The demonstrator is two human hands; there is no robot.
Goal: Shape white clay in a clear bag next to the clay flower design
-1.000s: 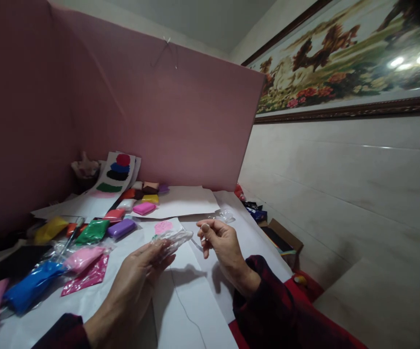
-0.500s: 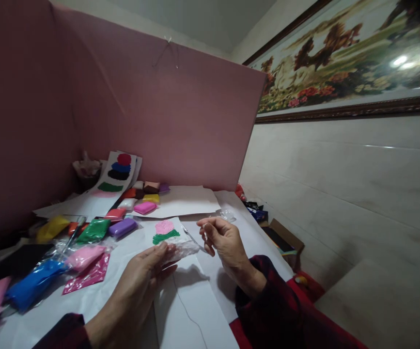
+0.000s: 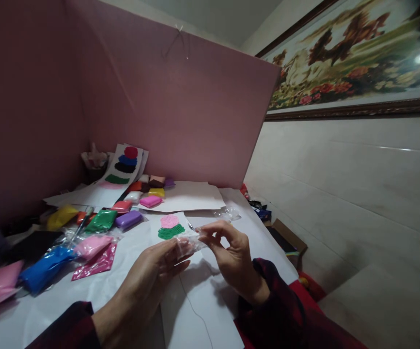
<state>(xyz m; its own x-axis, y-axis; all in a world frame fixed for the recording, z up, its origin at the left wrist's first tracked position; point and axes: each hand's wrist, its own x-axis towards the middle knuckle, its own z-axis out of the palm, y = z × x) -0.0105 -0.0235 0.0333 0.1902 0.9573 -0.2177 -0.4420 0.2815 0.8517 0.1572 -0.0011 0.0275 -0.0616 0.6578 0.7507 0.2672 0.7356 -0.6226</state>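
My left hand holds a crinkled clear plastic bag between thumb and fingers, above the white paper. At the bag's right end, my right hand is closed in a pinch, thumb against index finger, on the plastic. Whether a small piece is also between those fingertips I cannot tell. Behind the bag lies a white sheet with a pink round patch over a green textured band. A thin silvery tool shows partly beside the right fingertips. Its other end is hidden.
Left of my hands lie bagged clay packs: blue, pink, green and purple. Further back, a sheet with coloured patches leans upright. Crumpled clear plastic lies behind my right hand. A cardboard box stands right of the table.
My right hand has moved in to the bag, its fingertips now meeting the bag's right end. My left hand still holds the bag. The view has shifted slightly.
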